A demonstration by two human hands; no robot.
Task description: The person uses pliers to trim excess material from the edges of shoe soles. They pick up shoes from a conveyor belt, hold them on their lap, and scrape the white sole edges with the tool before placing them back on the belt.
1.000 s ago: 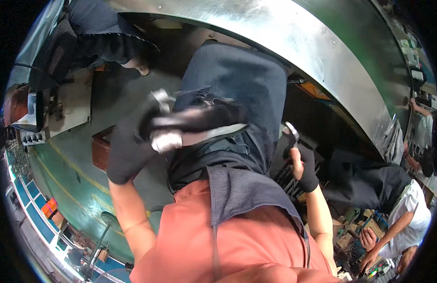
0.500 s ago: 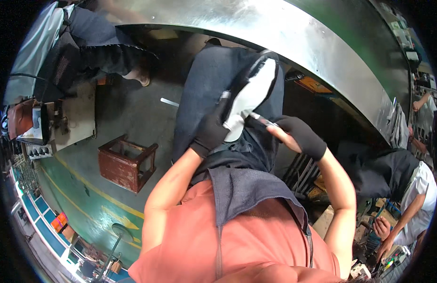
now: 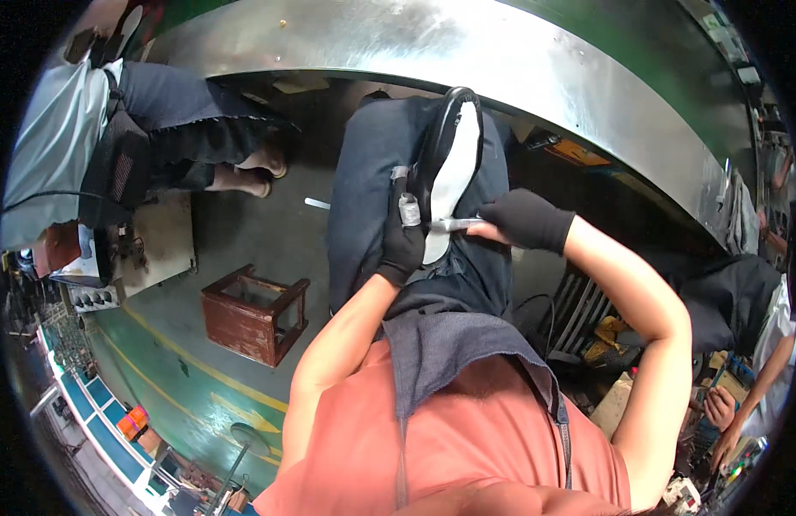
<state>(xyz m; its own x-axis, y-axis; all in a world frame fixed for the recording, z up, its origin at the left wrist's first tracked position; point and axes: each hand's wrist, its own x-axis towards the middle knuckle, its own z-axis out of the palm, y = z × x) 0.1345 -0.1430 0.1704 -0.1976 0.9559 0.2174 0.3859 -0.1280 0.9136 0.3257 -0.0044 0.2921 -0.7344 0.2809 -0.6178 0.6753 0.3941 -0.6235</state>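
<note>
A black shoe (image 3: 454,168) lies along my lap with its white underside facing up and its toe pointing away from me. My left hand (image 3: 404,239), in a dark glove with pale tape around some fingers, grips the shoe's left side near the heel end. In my right hand (image 3: 525,222), gloved with bare fingertips showing, is a slim hand tool (image 3: 458,224) with a pale, flat end. That end meets the white underside near its narrow part. Whether it is a blade or a brush, I cannot tell.
A long metal bench (image 3: 415,43) curves ahead of my knees. To the left stands a brown wooden stool (image 3: 252,314) on the floor, and a pale strip (image 3: 317,204) lies beyond it. One person (image 3: 174,129) is at the far left, another person's hand (image 3: 720,408) at the right.
The shoe has turned more upright, pointing straighter away from me. My right hand has swung out and slightly up, its tool now lying nearly level across the underside. The whole view has shifted slightly.
</note>
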